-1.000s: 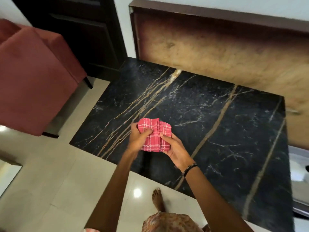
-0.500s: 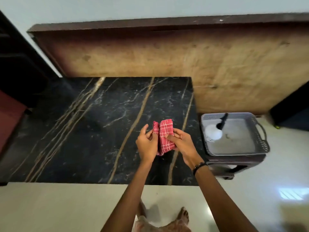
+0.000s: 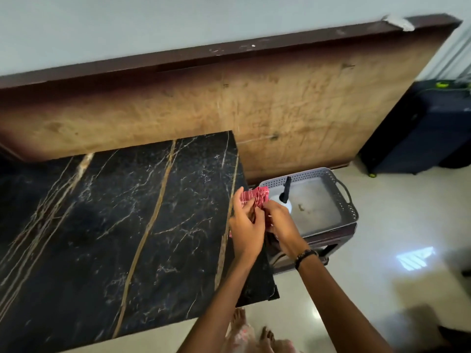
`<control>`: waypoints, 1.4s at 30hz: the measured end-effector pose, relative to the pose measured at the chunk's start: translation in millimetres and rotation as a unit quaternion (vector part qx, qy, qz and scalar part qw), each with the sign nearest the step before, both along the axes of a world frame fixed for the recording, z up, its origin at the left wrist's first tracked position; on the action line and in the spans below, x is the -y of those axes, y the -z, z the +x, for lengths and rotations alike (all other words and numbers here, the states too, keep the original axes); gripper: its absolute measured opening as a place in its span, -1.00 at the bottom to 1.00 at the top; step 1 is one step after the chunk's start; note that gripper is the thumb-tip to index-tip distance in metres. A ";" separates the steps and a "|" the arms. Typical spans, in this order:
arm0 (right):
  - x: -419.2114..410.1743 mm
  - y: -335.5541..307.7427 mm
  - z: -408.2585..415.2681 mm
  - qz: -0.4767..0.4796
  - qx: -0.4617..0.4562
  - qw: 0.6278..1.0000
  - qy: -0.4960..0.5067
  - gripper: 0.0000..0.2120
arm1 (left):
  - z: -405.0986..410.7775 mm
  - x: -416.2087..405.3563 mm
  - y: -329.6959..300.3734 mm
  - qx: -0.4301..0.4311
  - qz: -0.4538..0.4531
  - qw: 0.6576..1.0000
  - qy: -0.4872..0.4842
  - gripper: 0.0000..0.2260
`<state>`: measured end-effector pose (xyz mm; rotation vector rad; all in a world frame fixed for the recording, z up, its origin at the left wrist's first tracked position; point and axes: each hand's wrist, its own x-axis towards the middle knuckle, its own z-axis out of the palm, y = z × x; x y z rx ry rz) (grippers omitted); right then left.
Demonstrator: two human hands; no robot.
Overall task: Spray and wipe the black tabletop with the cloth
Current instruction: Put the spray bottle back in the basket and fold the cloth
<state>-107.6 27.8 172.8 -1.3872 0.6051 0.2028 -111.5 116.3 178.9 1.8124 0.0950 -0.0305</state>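
Note:
A folded red checked cloth (image 3: 256, 196) is held between both hands above the right edge of the black marble tabletop (image 3: 122, 225). My left hand (image 3: 246, 230) grips its left side and my right hand (image 3: 281, 222) grips its right side, wrist with a dark bracelet. Most of the cloth is hidden behind my fingers. A white spray bottle with a black nozzle (image 3: 285, 193) lies in a grey perforated basket (image 3: 349, 210) just right of the table, partly behind my right hand.
The basket rests on a dark stool (image 3: 339, 240) beside the table. A large wooden board (image 3: 280, 103) leans on the wall behind. A dark suitcase (image 3: 428, 131) stands far right. My bare feet (image 3: 265, 335) are on the pale tiled floor.
The view has swung right, so the table now lies to the left. Both hands carried the cloth rightward to the table's right edge, close to the basket with the bottle.

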 end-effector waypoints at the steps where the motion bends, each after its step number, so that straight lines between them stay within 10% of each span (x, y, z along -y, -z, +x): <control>1: 7.2 -1.3 2.2 0.012 0.003 1.000 0.005 -0.71 | 4.9 5.7 1.2 -0.003 -0.010 1.000 0.021 -0.50; 10: 100.5 1.3 8.0 -0.002 0.009 0.999 0.039 -0.84 | 35.5 61.6 14.9 -0.044 -0.041 0.995 0.073 -0.59; 16: 204.2 46.5 -3.0 0.045 -0.061 0.997 0.018 -0.67 | 40.7 122.4 46.2 -0.303 -0.107 0.927 0.191 -0.65; 31: 318.0 203.5 80.5 -0.203 -0.123 0.968 -0.085 -0.57 | 91.7 268.8 213.7 -0.364 -0.012 0.927 0.095 -0.66; 42: 319.8 217.4 74.6 -0.244 -0.147 0.949 -0.136 -0.60 | 98.7 258.6 200.4 -0.347 0.014 0.929 0.123 -0.65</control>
